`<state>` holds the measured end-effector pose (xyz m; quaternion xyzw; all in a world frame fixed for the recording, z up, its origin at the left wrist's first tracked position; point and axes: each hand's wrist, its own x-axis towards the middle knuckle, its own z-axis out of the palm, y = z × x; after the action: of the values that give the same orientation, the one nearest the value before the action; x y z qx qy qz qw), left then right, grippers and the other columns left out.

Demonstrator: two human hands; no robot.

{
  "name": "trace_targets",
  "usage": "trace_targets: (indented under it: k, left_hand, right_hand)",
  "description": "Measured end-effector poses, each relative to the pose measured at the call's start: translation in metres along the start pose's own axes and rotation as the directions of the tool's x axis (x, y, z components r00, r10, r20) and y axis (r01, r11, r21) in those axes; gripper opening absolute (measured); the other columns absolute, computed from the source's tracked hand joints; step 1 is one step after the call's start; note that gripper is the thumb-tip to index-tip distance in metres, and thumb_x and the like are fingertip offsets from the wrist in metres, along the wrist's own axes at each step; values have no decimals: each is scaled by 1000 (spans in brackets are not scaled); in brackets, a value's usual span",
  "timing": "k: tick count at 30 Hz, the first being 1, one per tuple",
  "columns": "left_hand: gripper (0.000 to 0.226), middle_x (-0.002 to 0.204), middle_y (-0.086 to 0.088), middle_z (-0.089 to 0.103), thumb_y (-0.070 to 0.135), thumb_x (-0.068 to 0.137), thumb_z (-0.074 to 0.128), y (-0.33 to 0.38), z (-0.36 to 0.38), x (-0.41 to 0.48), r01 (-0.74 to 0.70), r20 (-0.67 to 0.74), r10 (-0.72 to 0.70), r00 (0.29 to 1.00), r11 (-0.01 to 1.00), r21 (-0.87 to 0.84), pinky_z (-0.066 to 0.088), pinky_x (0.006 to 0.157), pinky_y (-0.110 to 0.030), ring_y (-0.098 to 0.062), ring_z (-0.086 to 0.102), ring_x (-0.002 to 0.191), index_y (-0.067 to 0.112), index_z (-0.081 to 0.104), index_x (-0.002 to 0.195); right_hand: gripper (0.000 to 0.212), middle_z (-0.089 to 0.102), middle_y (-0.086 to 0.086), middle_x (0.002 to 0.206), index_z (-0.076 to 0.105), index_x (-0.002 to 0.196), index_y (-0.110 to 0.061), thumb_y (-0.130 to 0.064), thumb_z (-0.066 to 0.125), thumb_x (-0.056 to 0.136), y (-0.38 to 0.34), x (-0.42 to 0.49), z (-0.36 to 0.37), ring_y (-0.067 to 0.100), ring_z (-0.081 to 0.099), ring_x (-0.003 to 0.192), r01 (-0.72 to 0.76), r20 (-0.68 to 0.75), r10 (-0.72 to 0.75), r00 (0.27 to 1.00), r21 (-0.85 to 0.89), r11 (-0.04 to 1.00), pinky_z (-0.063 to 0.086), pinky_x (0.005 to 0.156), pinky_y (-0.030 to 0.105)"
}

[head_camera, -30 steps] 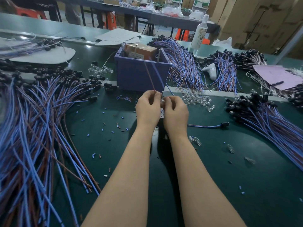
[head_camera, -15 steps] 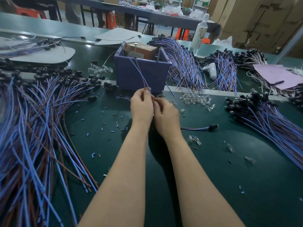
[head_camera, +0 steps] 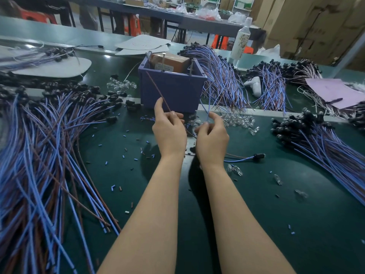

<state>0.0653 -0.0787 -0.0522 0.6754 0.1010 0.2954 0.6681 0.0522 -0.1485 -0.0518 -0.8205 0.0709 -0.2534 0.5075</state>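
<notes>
My left hand (head_camera: 169,129) pinches a thin brown wire (head_camera: 158,89) that rises up and left in front of the purple bin (head_camera: 173,89). My right hand (head_camera: 212,138) pinches a blue wire (head_camera: 208,107) that stands up from its fingertips. The two hands are a little apart above the green mat (head_camera: 256,214). Both wires run under my right hand to a black connector (head_camera: 259,155) lying on the mat at the right. A small clear part seems to sit between the hands, partly hidden.
A big pile of blue and brown wires (head_camera: 39,165) covers the left side. More bundles with black ends (head_camera: 325,143) lie right and behind the bin (head_camera: 223,80). Clear LED caps (head_camera: 239,119) and cut insulation bits (head_camera: 122,155) are scattered. A bottle (head_camera: 240,40) and white controller (head_camera: 254,85) stand behind.
My hands, close together before, have drawn apart. The brown and blue wire ends are now split, one in each hand. The connector has slid on the mat.
</notes>
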Motion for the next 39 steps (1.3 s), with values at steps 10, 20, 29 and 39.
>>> trace_targets:
  k: [10,20,29,39]
  left_hand:
    - [47,78,5,64,8,99,41,-3,-2,9,70,103,-75,992,996,58,52,73,-20,-12,62,76,15,35,144]
    - [50,82,3,65,9,99,42,-4,0,12,32,125,-39,991,998,55,53,76,-24,-11,63,79,20,32,146]
    - [50,75,9,62,8,99,41,-5,2,15,17,132,-25,991,998,56,48,67,-11,1,59,66,18,31,147]
    - [50,76,8,63,8,99,42,-5,2,19,25,172,-36,984,998,61,50,67,-12,6,58,60,19,31,147]
  right_hand:
    - [34,70,14,97,60,121,-12,-11,47,90,1,-2,-1,31,60,97,-3,101,15,995,-122,993,44,85,35]
    - [27,68,11,83,60,113,-14,-13,48,89,1,0,-1,30,60,84,-56,54,61,997,-84,995,46,75,35]
    - [31,71,11,87,61,116,-15,-13,49,88,2,0,0,28,63,88,-57,76,64,995,-84,995,48,79,33]
    - [31,71,11,93,63,117,-15,-15,51,88,4,0,1,27,62,92,-16,61,22,998,-109,994,40,77,29]
